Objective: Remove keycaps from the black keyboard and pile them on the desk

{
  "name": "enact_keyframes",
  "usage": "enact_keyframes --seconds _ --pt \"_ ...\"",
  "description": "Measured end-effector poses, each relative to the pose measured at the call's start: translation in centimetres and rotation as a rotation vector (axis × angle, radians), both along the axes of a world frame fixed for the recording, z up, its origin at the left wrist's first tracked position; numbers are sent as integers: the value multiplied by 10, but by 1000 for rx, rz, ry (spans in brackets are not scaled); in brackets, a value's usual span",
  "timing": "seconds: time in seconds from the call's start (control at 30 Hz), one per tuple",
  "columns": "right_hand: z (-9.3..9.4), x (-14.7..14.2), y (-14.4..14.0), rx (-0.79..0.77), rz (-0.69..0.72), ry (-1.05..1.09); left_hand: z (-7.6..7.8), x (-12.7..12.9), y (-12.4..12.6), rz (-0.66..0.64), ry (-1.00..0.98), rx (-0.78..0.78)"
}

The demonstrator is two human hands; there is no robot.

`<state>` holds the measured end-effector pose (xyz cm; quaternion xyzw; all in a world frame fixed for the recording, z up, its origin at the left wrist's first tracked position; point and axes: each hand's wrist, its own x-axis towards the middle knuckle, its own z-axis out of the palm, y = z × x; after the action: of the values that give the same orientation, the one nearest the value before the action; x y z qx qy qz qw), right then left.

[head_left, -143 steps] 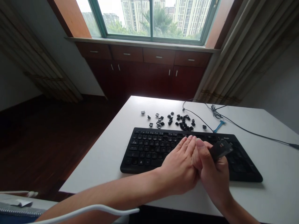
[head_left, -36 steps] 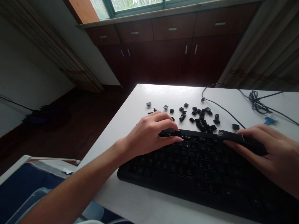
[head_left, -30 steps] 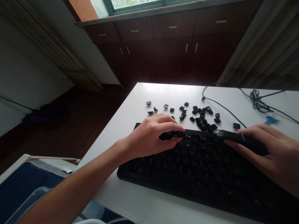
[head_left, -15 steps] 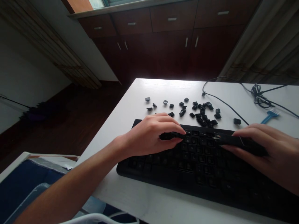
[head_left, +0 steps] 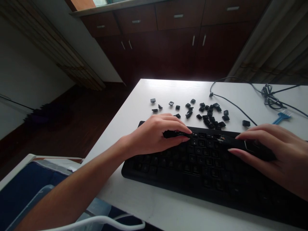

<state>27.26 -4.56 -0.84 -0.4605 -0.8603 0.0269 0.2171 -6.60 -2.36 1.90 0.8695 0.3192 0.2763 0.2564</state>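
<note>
A black keyboard (head_left: 197, 166) lies on the white table (head_left: 178, 88). My left hand (head_left: 151, 136) rests on its upper left rows, thumb and fingers pinched on a long black keycap (head_left: 176, 134). My right hand (head_left: 284, 160) lies over the keyboard's upper right and grips a long black tool (head_left: 240, 144), whose tip sits on the top rows near the middle. Several loose black keycaps (head_left: 209, 112) are scattered on the table just behind the keyboard.
A black cable (head_left: 231, 104) runs across the table's back right to a tangle (head_left: 269, 99). A small blue brush (head_left: 280, 119) lies there too. Dark wooden cabinets (head_left: 168, 35) and a curtain (head_left: 271, 41) stand behind. The table's left edge drops to dark floor; blue fabric (head_left: 21, 186) is at lower left.
Since the oldest frame my hands have parted and spread onto the keyboard's top rows. In the last second they have barely moved; the view has shifted slightly.
</note>
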Motion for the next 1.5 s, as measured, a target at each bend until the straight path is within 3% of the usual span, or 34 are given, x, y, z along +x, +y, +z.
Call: enact_keyframes --seconds 0.4,0.57,0.77,1.5 --pt "-5 2 3 108 22 15 -3 -3 3 91 -10 63" --pt "-4 0 2 112 12 22 -8 -10 9 260 92 214" --pt "-3 0 0 120 9 25 -14 -18 18 417 145 198" --pt "-2 1 4 103 63 24 -17 -21 22 457 197 106"
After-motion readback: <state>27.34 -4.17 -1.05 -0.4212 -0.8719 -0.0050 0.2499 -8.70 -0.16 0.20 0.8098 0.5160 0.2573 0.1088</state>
